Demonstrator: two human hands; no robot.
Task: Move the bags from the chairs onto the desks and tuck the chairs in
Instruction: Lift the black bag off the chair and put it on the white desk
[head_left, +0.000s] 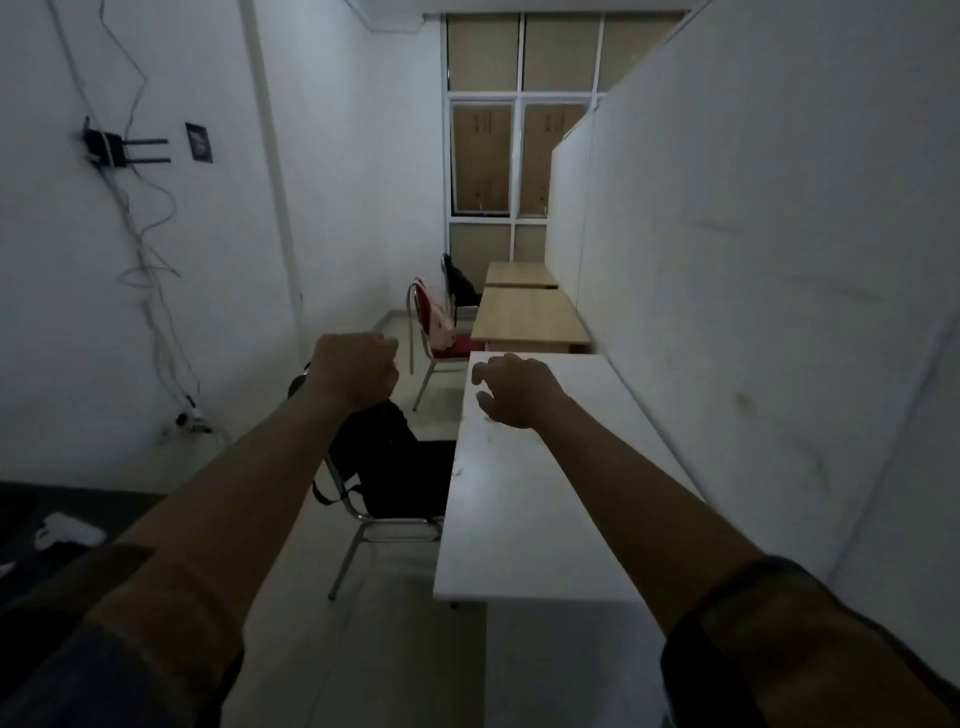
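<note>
A: Nearest?
B: Both arms stretched forward. The left hand (356, 371) is clenched above the black bag (387, 457); whether it grips a strap is hidden. The right hand (511, 389) hovers, fingers loose, over the white desk (524, 519).
A: The bag?
B: On the near chair (363, 525), partly behind the arm.
A: Farther?
B: A pink bag (441, 327) on the red chair (434, 343), then a dark bag (462, 288), its chair barely visible, beside wooden desks (530, 317).
</note>
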